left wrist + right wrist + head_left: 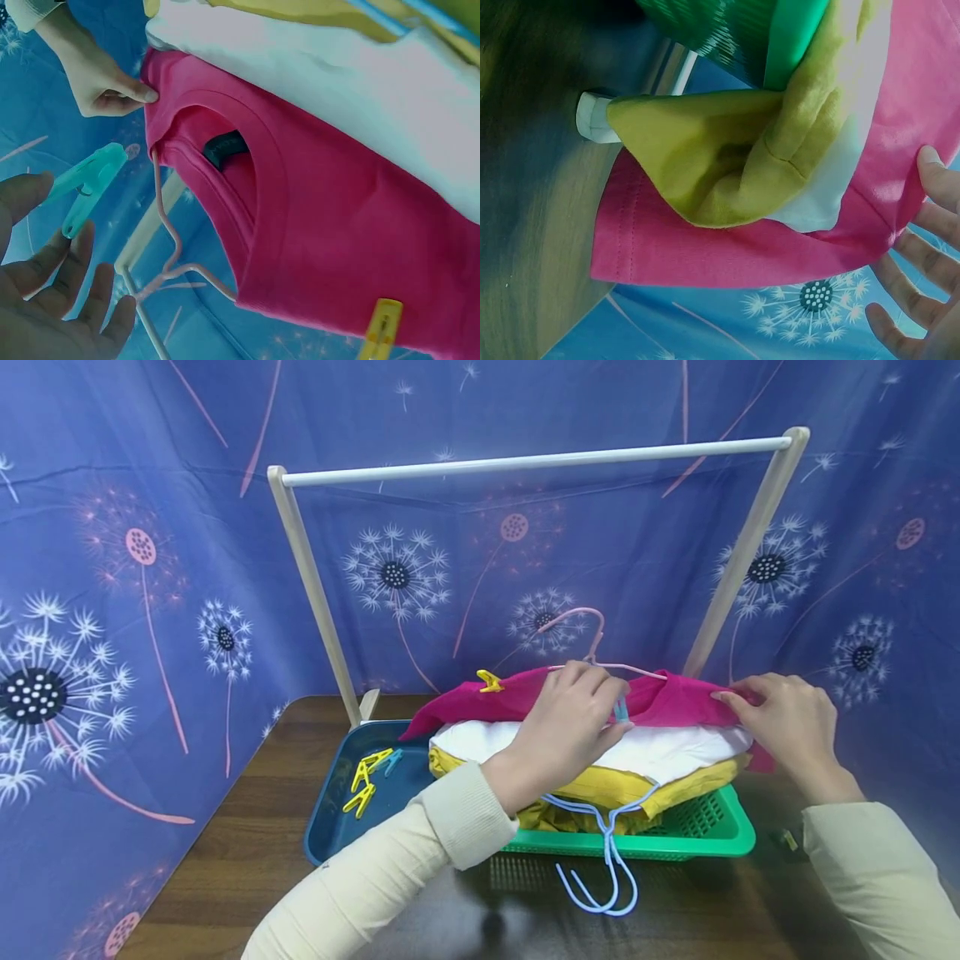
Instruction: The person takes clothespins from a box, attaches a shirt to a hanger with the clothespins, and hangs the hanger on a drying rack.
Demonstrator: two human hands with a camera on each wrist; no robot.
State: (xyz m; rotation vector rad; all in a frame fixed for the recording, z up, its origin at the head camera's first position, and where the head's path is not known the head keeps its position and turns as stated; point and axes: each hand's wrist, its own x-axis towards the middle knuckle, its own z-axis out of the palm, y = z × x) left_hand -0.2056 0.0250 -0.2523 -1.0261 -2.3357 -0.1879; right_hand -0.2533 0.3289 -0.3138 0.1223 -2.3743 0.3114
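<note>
A: Where is the pink shirt (pixel 517 692)?
B: On top of the pile at the far side of the green basket (pixel 645 846), with the pink hanger (pixel 601 625) coming out through its neckline.

A: And each grip?
B: The left hand (pixel 566 710) pinches a teal clip (pixel 94 176) between thumb and fingers, near the neckline. The right hand (pixel 795 718) is clamped on the shirt's right shoulder edge.

A: Why hold it there?
B: Probably to keep the cloth steady against the hanger while the clip is close. A yellow clip (pixel 489 682) already sits on the left shoulder, likely for the same reason.

A: Anything in the way?
B: The white garment (pixel 472 739) and yellow garment (pixel 615 783) underneath make a soft, uneven base. Blue hangers (pixel 609 852) jut over the basket's near rim, and the left sleeve (pixel 375 868) crosses the tray's near right part.

A: What else is around?
B: Spare clips (pixel 363 797) in the dark blue tray (pixel 330 827), left on the worktop (pixel 247 827), and the rack's white bar (pixel 525 462) beyond.
</note>
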